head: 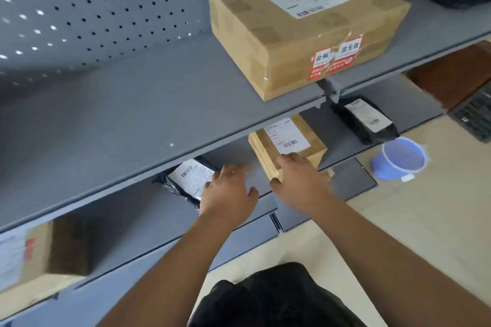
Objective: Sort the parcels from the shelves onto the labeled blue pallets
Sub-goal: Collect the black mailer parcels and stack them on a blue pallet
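Setting: grey metal shelving (138,103) with a perforated back panel, standing on a pale floor; parcels lie on several tiers and no blue pallet is in sight.

Right hand (297,180): laid palm down on the near end of a small cardboard box (285,145), fingers spread over its top corner. It touches the box but is not closed round it; whether the thumb has hooked the side cannot be told.

Left hand (229,194): open, fingers spread, holding nothing. It hovers above the lower shelf between the small box and a black mailer bag (187,179), its fingertips just beside the bag's white label.

Target, as I judge it: the small box, since both hands bracket it, one on it and one near its left side, which suits a two-handed pull.

Box relative to grip: it lies flat and label up on the lower shelf, mostly under the lip of the shelf above, its near end poking out beneath the right palm. That overhang probably explains the low, flat reach.

Further out: a second black bag (368,119) sits to the right on the same tier, well apart from the hands.

Above: a large taped carton (300,32) with a red sticker rests at the upper shelf's front edge, untouched.

Floor: a blue bucket (400,159) stands near the shelf foot.
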Demonstrator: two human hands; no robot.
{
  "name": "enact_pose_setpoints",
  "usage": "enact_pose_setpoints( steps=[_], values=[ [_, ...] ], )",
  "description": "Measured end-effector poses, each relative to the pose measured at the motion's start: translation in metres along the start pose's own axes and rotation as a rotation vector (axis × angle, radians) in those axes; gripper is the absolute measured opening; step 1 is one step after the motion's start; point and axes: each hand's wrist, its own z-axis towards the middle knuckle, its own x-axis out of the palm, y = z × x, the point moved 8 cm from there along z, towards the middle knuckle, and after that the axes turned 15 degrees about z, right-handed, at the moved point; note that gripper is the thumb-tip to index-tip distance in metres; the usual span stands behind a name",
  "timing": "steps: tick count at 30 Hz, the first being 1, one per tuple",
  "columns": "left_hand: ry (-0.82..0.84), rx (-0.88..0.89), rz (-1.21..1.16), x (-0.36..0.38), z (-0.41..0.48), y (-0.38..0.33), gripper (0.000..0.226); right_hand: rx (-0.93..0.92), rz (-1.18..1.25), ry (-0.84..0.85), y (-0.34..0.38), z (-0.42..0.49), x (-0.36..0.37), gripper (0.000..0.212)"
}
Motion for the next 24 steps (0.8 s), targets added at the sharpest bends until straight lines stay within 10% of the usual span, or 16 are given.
enact_pose_setpoints(
  steps=[12, 24],
  values=[
    [0.059, -0.428, -0.161, 0.065, -0.024, 0.088, 0.048, -0.298, -0.087, 0.247, 0.044, 0.052, 0.097, 0.036],
    [-0.054, -0.66, -0.486, 0.138, 0.015, 0.159, 0.05, -0.22, 0.046, 0.165, 0.04, 0.126, 0.18, 0.049]
  ],
)
